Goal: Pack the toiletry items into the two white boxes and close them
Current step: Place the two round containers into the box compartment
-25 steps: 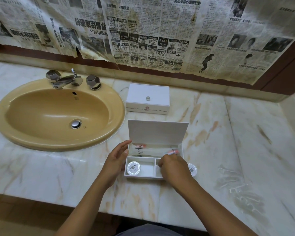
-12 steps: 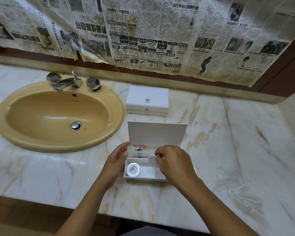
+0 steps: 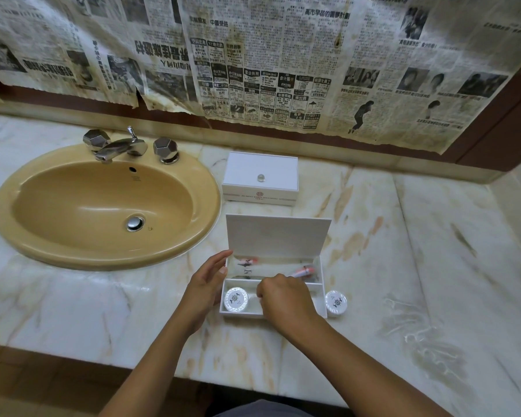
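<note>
Change since half a second ago: the right hand (image 3: 286,299) is now lying lower over the front compartments of the open white box (image 3: 321,293), and the round white disc it was lifting is no longer showing; a second round soap (image 3: 336,303) is now showing on the counter (image 3: 403,266), just beside the box's right wall.

Right hand: fingers are curling down into the box; whether this grip is closing on anything cannot be told.
Left hand (image 3: 206,284): fingers are lying straight and relaxed against the box's left wall, gripping nothing.
Open white box: lid is standing upright at the back; clear-wrapped items with orange tips are lying in the rear compartment; a round wrapped soap (image 3: 236,299) is sitting in the front left compartment.
Closed white box (image 3: 260,179): sitting behind the open one, lid down, small knob on top.
Beige sink (image 3: 103,206): sitting to the left, chrome tap (image 3: 118,147) at its rear.
Newspaper sheets (image 3: 268,64): covering the wall.
</note>
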A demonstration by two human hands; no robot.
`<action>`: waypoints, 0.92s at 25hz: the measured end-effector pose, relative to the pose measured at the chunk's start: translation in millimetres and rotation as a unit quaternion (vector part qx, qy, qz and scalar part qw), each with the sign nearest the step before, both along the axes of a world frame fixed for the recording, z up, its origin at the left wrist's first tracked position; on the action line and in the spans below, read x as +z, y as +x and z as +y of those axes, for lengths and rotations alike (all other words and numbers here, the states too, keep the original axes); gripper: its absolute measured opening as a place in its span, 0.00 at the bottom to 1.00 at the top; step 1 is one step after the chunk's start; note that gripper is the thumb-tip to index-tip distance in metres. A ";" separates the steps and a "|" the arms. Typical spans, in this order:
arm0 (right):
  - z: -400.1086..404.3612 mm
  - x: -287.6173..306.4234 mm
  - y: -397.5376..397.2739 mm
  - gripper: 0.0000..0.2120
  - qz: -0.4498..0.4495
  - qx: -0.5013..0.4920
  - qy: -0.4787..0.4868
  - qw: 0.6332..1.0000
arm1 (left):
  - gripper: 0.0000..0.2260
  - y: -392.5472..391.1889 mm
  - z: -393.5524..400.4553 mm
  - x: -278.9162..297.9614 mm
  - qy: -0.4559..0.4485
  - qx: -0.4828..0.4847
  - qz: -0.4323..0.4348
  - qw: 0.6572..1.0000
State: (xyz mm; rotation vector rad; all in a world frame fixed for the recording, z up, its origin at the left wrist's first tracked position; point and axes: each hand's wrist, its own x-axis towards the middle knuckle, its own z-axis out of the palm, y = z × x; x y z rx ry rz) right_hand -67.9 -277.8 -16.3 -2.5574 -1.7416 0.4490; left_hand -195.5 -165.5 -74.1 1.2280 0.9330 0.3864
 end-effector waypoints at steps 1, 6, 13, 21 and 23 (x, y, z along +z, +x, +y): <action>0.6 1.7 -0.7 0.05 -0.014 0.004 0.009 1.000 | 0.14 0.0 0.3 -0.4 -0.001 0.001 -0.001 1.000; -0.1 -5.4 -2.7 0.15 0.030 0.014 -0.043 0.999 | 0.15 -3.4 4.0 -9.0 0.016 -0.008 0.007 1.000; -3.2 -0.1 -3.9 0.22 0.067 -0.009 0.031 0.997 | 0.16 -3.6 4.1 -7.8 0.019 -0.024 0.006 1.000; -68.9 -13.0 50.2 0.11 0.140 -0.175 0.252 0.941 | 0.15 -5.7 5.4 -7.5 0.013 -0.028 0.022 0.999; -84.8 -20.9 62.8 0.14 0.127 -0.217 0.214 0.944 | 0.15 -5.9 6.2 -8.6 0.018 -0.031 0.025 0.999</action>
